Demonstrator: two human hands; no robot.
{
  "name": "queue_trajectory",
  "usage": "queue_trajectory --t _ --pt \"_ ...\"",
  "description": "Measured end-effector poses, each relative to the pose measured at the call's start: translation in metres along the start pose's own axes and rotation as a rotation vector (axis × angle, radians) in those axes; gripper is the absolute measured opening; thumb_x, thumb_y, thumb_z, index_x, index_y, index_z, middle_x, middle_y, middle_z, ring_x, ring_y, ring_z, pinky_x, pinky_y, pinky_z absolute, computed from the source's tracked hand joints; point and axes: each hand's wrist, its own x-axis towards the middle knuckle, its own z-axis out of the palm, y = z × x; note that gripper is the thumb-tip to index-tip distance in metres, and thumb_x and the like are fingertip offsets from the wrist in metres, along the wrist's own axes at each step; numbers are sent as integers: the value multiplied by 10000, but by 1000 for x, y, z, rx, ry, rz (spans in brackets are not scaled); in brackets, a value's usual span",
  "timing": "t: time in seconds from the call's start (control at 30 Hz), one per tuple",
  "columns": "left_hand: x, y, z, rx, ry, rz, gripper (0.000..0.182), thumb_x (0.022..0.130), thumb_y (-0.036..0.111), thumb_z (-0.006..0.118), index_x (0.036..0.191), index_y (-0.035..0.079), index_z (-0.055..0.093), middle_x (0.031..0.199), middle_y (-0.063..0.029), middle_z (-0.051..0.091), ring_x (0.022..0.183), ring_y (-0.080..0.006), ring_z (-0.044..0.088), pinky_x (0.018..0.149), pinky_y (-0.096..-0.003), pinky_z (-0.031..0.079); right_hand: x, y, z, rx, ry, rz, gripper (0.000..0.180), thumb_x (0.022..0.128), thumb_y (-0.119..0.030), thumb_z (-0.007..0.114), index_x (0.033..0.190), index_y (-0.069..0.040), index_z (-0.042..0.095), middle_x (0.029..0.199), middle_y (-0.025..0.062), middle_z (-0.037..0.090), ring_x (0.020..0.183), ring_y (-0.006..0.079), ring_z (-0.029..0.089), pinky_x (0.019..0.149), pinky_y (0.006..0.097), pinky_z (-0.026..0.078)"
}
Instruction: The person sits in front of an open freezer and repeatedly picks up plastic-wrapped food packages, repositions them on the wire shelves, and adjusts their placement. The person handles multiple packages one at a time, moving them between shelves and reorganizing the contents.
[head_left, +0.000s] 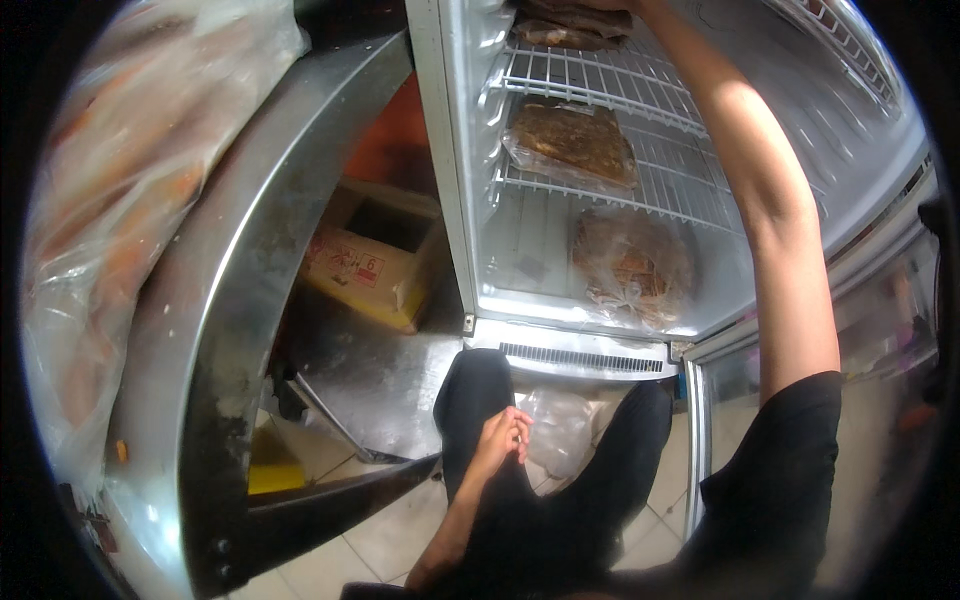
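Note:
Inside an upright fridge with wire shelves, my right arm reaches up to the upper rack (600, 82). My right hand (636, 4) is cut off by the top edge, at a dark brown packet (574, 26); its grip cannot be made out. My left hand (506, 437) rests over my left thigh, fingers loosely curled, holding nothing visible. On the rack below lies a flat brown block in clear plastic (574, 142). A knotted clear bag of brown pieces (634, 262) sits on the fridge floor.
A steel table (247, 202) with large clear plastic bags (150, 150) curves along the left. Beneath it stands a cardboard box (367, 262). The open glass door (739, 435) is at the right. A clear plastic bag (555, 427) lies on the tiles between my legs.

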Motion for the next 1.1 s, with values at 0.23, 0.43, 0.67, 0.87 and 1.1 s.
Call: queue_trajectory --t 0.23,0.43,0.67,0.87,1.1 --pt "3 -3 -3 -6 -17 7 469 1062 386 322 1022 -27 542 723 -90 539 544 -148 523 448 -281 478 -70 -51 -37 13 386 -116 248 929 -176 488 809 -47 662 778 139 665 788 316 655 708 468 500" --pt "2 -2 -4 -36 -35 -6 460 1058 386 354 1048 -32 548 730 -62 532 557 -117 510 461 -258 463 -234 -88 16 144 256 -355 293 866 -349 673 954 -72 638 833 119 651 741 254 637 648 399 523" --pt "3 -1 -3 -2 -32 5 447 1061 371 350 1049 -29 549 722 -58 527 555 -113 503 461 -256 460 -197 44 79 368 -297 774 1038 651 -810 649 1148 101 619 1163 304 610 1118 420 596 952 479 473" --pt "4 -5 -3 -11 -17 12 432 1057 367 367 1046 -25 549 721 -55 518 548 -114 501 455 -253 455 -203 40 62 693 -330 566 1113 511 -788 773 1124 128 620 1138 283 634 1075 389 628 946 419 492" --pt "4 -7 -2 -40 -16 19 419 1054 361 381 1047 -23 549 725 -60 518 556 -123 504 457 -257 461 -180 40 81 730 -176 720 810 588 -390 918 1121 132 601 1099 242 654 956 304 678 829 366 562"
